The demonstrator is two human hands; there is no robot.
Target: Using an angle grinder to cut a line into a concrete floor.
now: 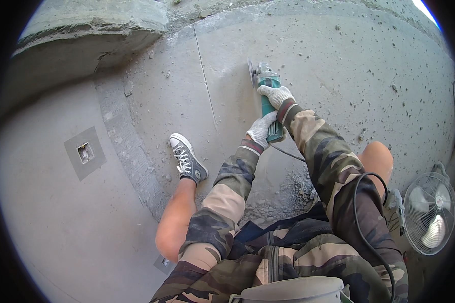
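A teal angle grinder [266, 104] is held out in front of me over the grey concrete floor. My right hand [276, 96], in a white knit glove, wraps the body just behind the metal gear head. My left hand [260, 131], gloved alike, grips the rear end of the body. The grinder's disc [251, 73] stands on edge on the left side of the head, close to the concrete; whether it touches cannot be made out. To its left, a thin straight groove [203, 76] runs along the concrete. A dark power cord [357, 214] loops over my right arm.
Rubble [293, 194] lies between my legs, and small crumbs dot the floor at right. A caged fan [430, 214] stands at lower right. On the left are a broken concrete ledge [81, 48] and a wall with a recessed box [85, 153]. My left sneaker [188, 156] stands near the wall.
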